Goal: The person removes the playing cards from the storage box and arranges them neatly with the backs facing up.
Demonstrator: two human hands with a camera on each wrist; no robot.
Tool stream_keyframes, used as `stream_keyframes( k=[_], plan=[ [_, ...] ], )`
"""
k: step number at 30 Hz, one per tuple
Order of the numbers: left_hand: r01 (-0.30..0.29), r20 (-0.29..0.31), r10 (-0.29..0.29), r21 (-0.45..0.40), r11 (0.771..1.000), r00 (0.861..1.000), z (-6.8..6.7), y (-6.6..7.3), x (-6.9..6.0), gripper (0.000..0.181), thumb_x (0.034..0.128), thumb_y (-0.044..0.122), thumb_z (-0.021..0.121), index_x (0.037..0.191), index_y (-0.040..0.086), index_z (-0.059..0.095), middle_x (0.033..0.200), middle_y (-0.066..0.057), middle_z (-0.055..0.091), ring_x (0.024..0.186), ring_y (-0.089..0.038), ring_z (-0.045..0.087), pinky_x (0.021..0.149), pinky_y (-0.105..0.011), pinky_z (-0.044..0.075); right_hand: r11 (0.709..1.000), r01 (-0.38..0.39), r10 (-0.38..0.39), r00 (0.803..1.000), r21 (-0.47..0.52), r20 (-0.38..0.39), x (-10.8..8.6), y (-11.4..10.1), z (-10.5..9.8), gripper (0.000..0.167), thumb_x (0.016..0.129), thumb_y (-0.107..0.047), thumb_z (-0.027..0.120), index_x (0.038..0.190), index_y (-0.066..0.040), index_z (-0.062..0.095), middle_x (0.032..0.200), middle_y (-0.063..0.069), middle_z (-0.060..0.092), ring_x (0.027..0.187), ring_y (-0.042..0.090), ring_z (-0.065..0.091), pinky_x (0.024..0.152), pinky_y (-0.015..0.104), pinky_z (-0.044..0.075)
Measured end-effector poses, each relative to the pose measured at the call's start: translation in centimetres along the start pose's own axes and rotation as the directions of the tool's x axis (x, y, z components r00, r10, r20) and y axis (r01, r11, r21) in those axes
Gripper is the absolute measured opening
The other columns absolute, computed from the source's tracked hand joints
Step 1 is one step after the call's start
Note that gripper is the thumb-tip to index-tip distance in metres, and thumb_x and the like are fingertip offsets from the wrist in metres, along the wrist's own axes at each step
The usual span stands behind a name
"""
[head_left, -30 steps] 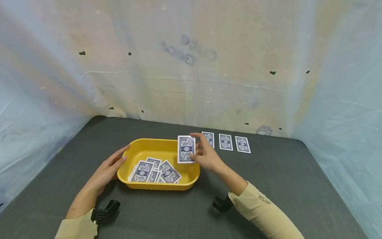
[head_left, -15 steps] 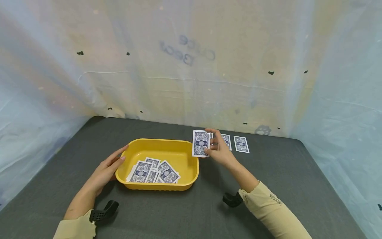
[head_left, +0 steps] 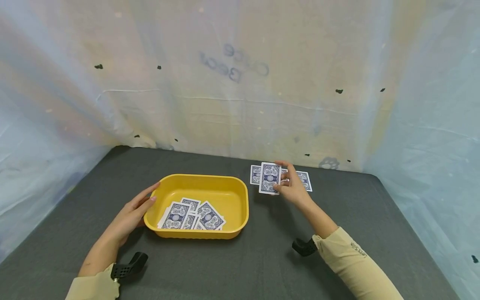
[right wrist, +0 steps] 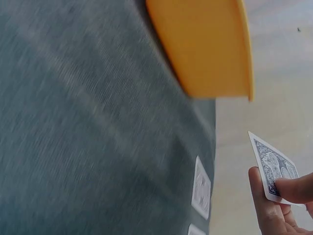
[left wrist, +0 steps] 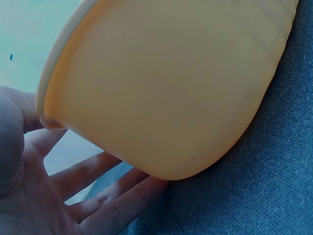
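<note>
Right hand [head_left: 294,187]: one, fingers partly bent; thumb laid on the back of a card and fingers behind it, in a pinch at the card's right edge.
Held card [head_left: 269,180]: one, blue-and-white patterned back, white border; near upright, back toward the head camera; raised clear of the bench, to the right of the tray.
Left hand [head_left: 132,213]: one, fingers long and spread, not closed into a fist; touching the left end of the tray at the rim and outer wall.
Yellow tray [head_left: 217,189]: one, rounded corners, rolled rim; set on the bench between the two hands.
Heap of cards [head_left: 177,216]: several, same patterned backs uppermost, overlapping at odd angles; in the near-left part of the tray. Exact count cannot be told.
Row of cards [head_left: 304,181]: three, flat on the bench near its far edge, backs up; the left one partly behind the held card, the middle one largely hidden by card and hand, the right one partly covered by the hand.
Black wrist mounts [head_left: 304,247]: two, one per wrist.
Sleeves [head_left: 356,262]: pair, pale yellow-beige; small dark lettering on the right.
Bench [head_left: 217,271]: dark grey, cloth-like surface.
Sheeting [head_left: 232,121]: pale, creased, behind and at both sides; dark spots, faint reversed lettering.
</note>
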State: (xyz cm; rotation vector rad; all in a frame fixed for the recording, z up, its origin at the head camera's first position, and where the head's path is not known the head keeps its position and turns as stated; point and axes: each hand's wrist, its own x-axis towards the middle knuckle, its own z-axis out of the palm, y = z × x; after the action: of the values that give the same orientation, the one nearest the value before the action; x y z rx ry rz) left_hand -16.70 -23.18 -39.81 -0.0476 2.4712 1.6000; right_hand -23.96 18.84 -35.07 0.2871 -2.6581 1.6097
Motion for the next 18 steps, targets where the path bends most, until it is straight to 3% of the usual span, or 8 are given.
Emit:
stream_keyframes(
  k=[12, 18],
  plan=[
    [0.006, 0.008, -0.006, 0.010, 1.000, 1.000, -0.2, 0.0, 0.0, 0.063, 0.1006, 0.050, 0.037, 0.155, 0.030, 0.013, 0.150, -0.026, 0.028, 0.121, -0.038, 0.046, 0.086, -0.042, 0.052, 0.994, -0.089, 0.085, 0.995, -0.060, -0.060, 0.7, 2.0, -2.0, 0.069, 0.085, 0.010, 0.060, 0.144, -0.012, 0.033, 0.092, 0.014, 0.048, 0.067, 0.017, 0.052, 0.059, 0.028, 0.043],
    [-0.001, 0.013, 0.001, 0.005, 1.000, 1.000, -0.2, 0.1, -0.1, 0.063, 0.1009, 0.050, 0.037, 0.155, 0.029, 0.013, 0.150, -0.026, 0.027, 0.123, -0.038, 0.046, 0.085, -0.041, 0.052, 0.987, -0.111, 0.101, 0.991, -0.120, -0.088, 1.1, 3.2, -3.0, 0.069, 0.086, 0.008, 0.060, 0.146, -0.011, 0.032, 0.104, 0.024, 0.055, 0.085, 0.030, 0.064, 0.063, 0.028, 0.047]
  ],
)
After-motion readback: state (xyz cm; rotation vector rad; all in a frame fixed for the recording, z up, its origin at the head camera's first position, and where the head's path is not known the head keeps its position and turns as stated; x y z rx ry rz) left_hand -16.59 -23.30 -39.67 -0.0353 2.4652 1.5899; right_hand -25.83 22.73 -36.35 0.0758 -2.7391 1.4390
